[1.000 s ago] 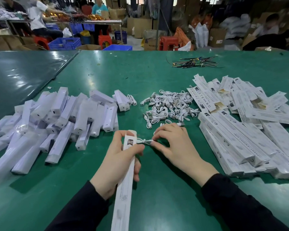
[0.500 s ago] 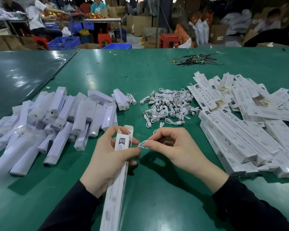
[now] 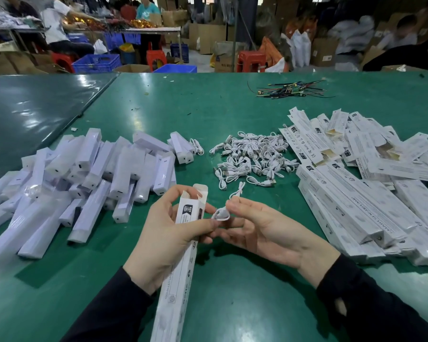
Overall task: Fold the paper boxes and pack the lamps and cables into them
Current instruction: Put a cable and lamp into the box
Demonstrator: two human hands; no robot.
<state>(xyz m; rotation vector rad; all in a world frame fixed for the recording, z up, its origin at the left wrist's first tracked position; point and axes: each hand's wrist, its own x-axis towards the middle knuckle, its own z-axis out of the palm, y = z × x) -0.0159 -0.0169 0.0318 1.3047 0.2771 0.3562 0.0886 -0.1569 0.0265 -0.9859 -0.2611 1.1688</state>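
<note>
My left hand (image 3: 166, 233) grips a long white paper box (image 3: 181, 257) near its upper end, whose flaps stand open. My right hand (image 3: 262, 228), palm turned up, pinches a small coiled white cable (image 3: 221, 214) right beside the box's open end. A heap of white lamps (image 3: 84, 174) in clear wrap lies on the left of the green table (image 3: 232, 287). A pile of coiled white cables (image 3: 252, 156) sits in the middle. Folded and flat boxes (image 3: 361, 183) are stacked on the right.
A bundle of dark wires (image 3: 289, 88) lies at the far side of the table. A darker green table (image 3: 30, 107) adjoins on the left. Beyond are people at benches, blue crates (image 3: 97, 62), red stools and cardboard cartons.
My left hand has lifted and tilted the box so its open end faces up. My right hand has turned palm up, still pinching the cable by the opening.
</note>
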